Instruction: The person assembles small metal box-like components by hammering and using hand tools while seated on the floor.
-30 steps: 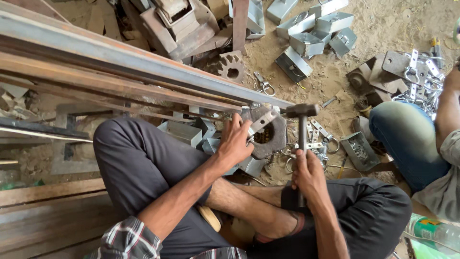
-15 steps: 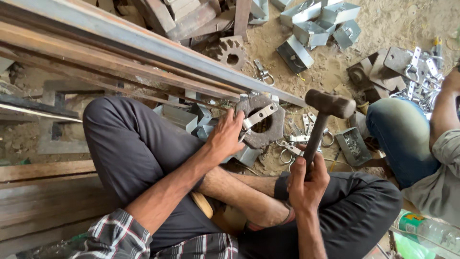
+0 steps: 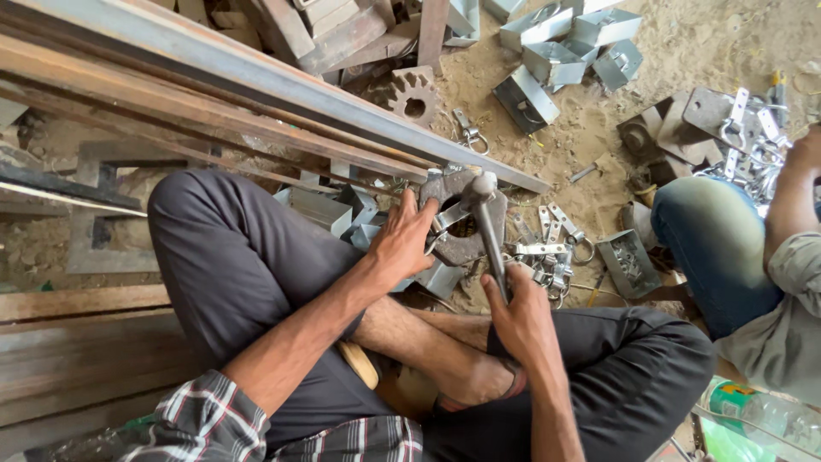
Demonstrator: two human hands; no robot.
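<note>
I sit cross-legged on sandy ground. My right hand (image 3: pixel 519 315) grips the handle of a hammer (image 3: pixel 487 224), whose head rests down on a thick rusty metal ring (image 3: pixel 457 250) lying on the ground. My left hand (image 3: pixel 404 239) presses on a small metal clamp piece (image 3: pixel 446 217) at the ring's left edge, fingers spread over it. Several small metal clips (image 3: pixel 547 257) lie just right of the ring.
Long steel bars (image 3: pixel 256 94) run diagonally past my left knee. Grey metal boxes (image 3: pixel 556 60) and a rusty gear (image 3: pixel 409 92) lie further out. Another person (image 3: pixel 753 257) sits at the right beside a pile of shiny clamps (image 3: pixel 753 137). Wooden planks (image 3: pixel 68 342) lie at left.
The hammer, raised half a second ago, has come down onto the ring. My left hand has stayed on the piece at the ring.
</note>
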